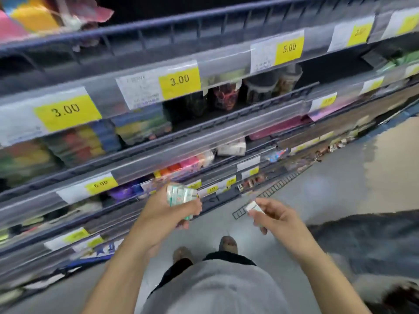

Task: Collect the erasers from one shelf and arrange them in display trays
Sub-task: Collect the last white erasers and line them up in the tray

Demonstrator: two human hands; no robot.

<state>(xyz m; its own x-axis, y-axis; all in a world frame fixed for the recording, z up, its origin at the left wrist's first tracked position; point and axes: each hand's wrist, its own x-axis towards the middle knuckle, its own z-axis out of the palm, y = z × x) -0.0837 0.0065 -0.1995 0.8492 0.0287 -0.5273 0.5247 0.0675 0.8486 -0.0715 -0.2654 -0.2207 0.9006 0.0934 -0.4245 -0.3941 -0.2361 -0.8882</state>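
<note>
Collection appears under way, arrangement not begun: no display tray can be made out, so the placing step is judged wholly outstanding. At far left the shelving [127,155] rises in tiers, each fronted by a clear price rail [145,87] with yellow tags; the stock behind is blurred, and whether more erasers remain on any tier cannot be told. The rails lean out toward the person, forming the nearest edges on that side. Moving right, the left hand [172,211] is curled round a stack of erasers [180,196], white and green packets held side by side just in front of the lower rails. Well apart from it, the right hand [272,215] pinches a single eraser [254,206] between thumb and fingertips, the other fingers loosely bent. Between and below the hands lies open grey floor [317,191], which gives free room to the right down the aisle. A wire rail piece [267,193] lies on that floor near the shelf base and is judged a trip or snag hazard. At lower right a dark shape [367,241] narrows the passage; its nature is unclear.
</note>
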